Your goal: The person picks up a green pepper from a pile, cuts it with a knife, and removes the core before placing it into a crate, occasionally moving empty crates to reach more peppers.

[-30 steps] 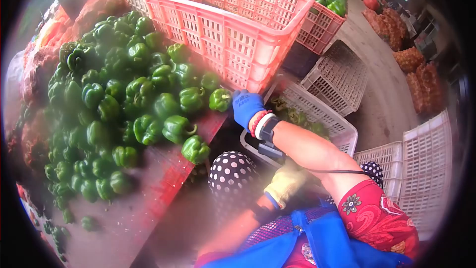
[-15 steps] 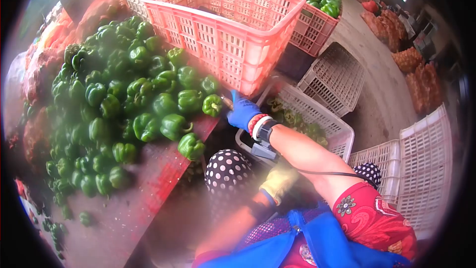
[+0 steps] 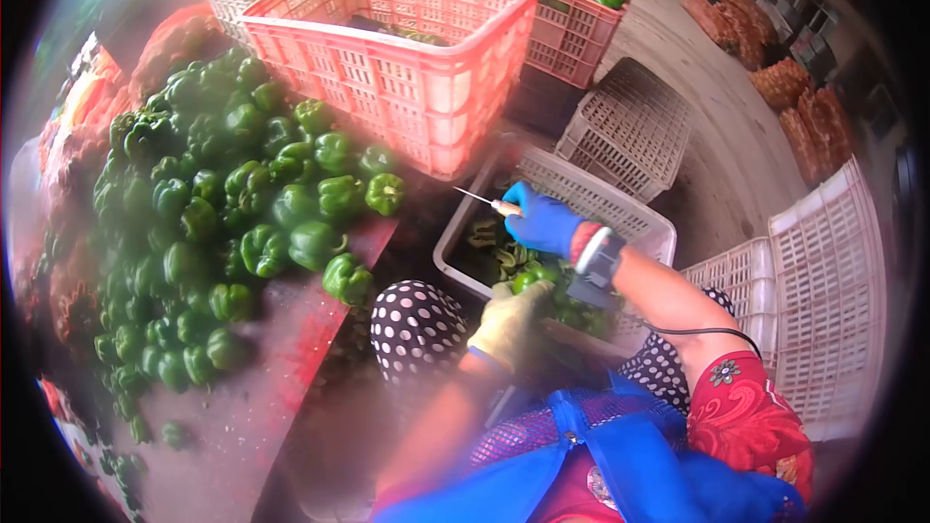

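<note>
My right hand (image 3: pixel 547 221), in a blue glove, is closed round the wooden handle of a small pointed tool (image 3: pixel 502 206) whose thin metal shaft points left. Lower down, my left hand (image 3: pixel 508 318) wears a pale yellow glove and has its fingers round a green pepper (image 3: pixel 535 277). Both hands are over a white crate (image 3: pixel 659 232) with green peppers and pieces in it. A large pile of green peppers (image 3: pixel 232 203) lies on the red-edged table (image 3: pixel 320 358) at the left.
A pink crate (image 3: pixel 387 68) stands behind the pile's right side. Beyond it is another crate full of peppers (image 3: pixel 572 34). An upturned grey crate (image 3: pixel 630 126) and pale crates (image 3: pixel 823 300) are at the right. Filled net sacks (image 3: pixel 819 131) lie farther back.
My right hand has moved right and away from the table edge, over the white crate. My left hand has risen towards it, and a pepper now shows in its fingers. The view has shifted slightly.
</note>
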